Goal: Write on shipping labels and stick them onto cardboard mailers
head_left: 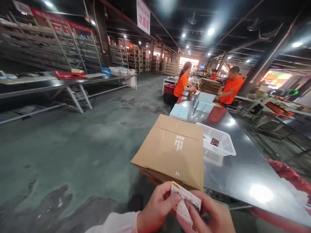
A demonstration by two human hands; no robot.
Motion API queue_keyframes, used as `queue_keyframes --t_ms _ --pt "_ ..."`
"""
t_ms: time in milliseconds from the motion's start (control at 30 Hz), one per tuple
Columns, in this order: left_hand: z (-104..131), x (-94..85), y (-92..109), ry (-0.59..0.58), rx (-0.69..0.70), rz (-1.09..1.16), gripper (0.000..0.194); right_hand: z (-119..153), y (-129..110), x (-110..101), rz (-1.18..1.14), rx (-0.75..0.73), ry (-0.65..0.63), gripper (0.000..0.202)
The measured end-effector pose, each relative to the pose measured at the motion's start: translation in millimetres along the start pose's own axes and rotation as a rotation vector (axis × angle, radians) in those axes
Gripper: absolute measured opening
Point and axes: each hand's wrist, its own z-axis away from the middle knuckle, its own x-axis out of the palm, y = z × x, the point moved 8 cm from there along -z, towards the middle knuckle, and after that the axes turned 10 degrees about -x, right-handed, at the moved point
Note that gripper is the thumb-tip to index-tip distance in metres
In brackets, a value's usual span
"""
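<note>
Both hands are in front of me at the bottom of the view, holding a white printed shipping label (186, 195) with a small yellow mark at one corner. My left hand (155, 206) pinches its left side, thumb on the printed face. From the other side, my right hand (214, 214) grips it with thumb and fingers. Some of the print lies hidden under the thumbs. Just beyond my hands, a stack of flat brown cardboard boxes (167, 149) rests at the table's near left end, white lettering on the top one.
A white perforated basket (227, 145) with a few items stands on the shiny metal table (243, 174). Farther along are light-blue boxes (179, 112) and people in orange shirts (233, 89). Red plastic (289, 173) lies at the right. Another long table (73, 81) stands left.
</note>
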Motion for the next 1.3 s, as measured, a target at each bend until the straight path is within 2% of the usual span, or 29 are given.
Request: queue_keyframes --t_ms 100,200,300,367,433,500,567,633,700,767,800,867,933,967,1000,1033,1067,1100,1167,1200,1233,1300 --pt "8.7 -16.7 -4.0 0.152 0.095 -0.078 0.038 -11.5 4.4 17.6 -0.057 0.115 -0.030 0.027" --pt "11.9 -31.7 -4.4 0.268 0.104 -0.106 0.042 -26.7 3.7 31.8 -0.109 0.115 -0.050 0.029" --pt "7.0 -43.8 -8.4 0.214 0.012 0.097 0.054 -52.3 8.6 33.3 -0.127 0.040 0.039 0.026" --pt "2.1 -46.7 -16.7 0.087 -0.102 0.175 0.063 -78.5 25.5 33.5 -0.139 0.009 0.115 0.028" --pt "0.7 -52.7 -29.6 0.003 -0.195 0.169 0.060 -110.8 51.7 35.6 -0.093 -0.006 0.180 0.030" --pt "3.3 -63.5 -46.4 -0.005 -0.218 0.134 0.058 -143.1 82.3 41.2 0.050 0.028 0.197 0.027" --pt "11.5 -75.4 -69.3 0.035 -0.217 0.111 0.059 -167.8 111.1 48.4 0.182 0.114 0.184 0.023" --pt "26.9 -83.4 -96.4 0.052 -0.234 0.086 0.058 -180.9 128.5 52.7 0.300 0.195 0.192 0.035" --pt "47.0 -86.9 -117.3 0.025 -0.254 0.039 0.056 -186.7 127.1 65.0 0.470 0.160 0.101 0.057" --pt "65.6 -93.7 -123.0 0.050 -0.285 -0.012 0.055 -182.1 114.5 93.6 0.634 0.031 -0.153 0.066" --pt "71.7 -100.7 -117.8 0.111 -0.301 -0.023 0.058 -173.3 106.9 109.6 0.679 -0.033 -0.292 0.067" --pt "73.7 -117.6 -89.2 0.287 -0.299 -0.029 0.064 -145.7 87.0 133.5 0.668 -0.164 -0.492 0.071" --pt "58.4 -130.4 -39.7 0.430 -0.199 -0.082 0.067 -110.2 59.1 144.0 0.579 -0.357 -0.606 0.074" --pt "45.4 -134.8 -10.7 0.485 -0.110 -0.144 0.066 -91.6 45.5 142.5 0.532 -0.455 -0.635 0.071" --pt "31.1 -138.9 17.5 0.544 -0.015 -0.217 0.064 -76.8 37.4 133.9 0.518 -0.490 -0.613 0.067" --pt "16.7 -142.7 43.4 0.618 0.074 -0.339 0.060 -67.5 37.9 118.5 0.555 -0.423 -0.538 0.061" --pt "2.0 -145.5 63.5 0.697 0.117 -0.513 0.055 -61.9 46.9 95.6 0.641 -0.254 -0.412 0.058" --pt "-13.8 -147.5 76.2 0.759 0.100 -0.718 0.049 -54.2 60.6 69.1 0.741 -0.030 -0.275 0.057" --pt "-43.1 -151.9 82.9 0.802 -0.036 -1.064 0.040 -30.9 85.5 27.6 0.869 0.361 -0.089 0.057" --pt "-53.7 -154.2 80.6 0.790 -0.111 -1.167 0.037 -21.2 94.4 18.8 0.879 0.462 -0.065 0.057" --pt "-60.5 -155.5 77.8 0.771 -0.162 -1.219 0.036 -15.1 101.6 16.6 0.860 0.499 -0.067 0.056" --pt "-62.6 -152.5 77.6 0.770 -0.173 -1.247 0.038 -9.5 112.8 18.5 0.763 0.490 -0.053 0.052"
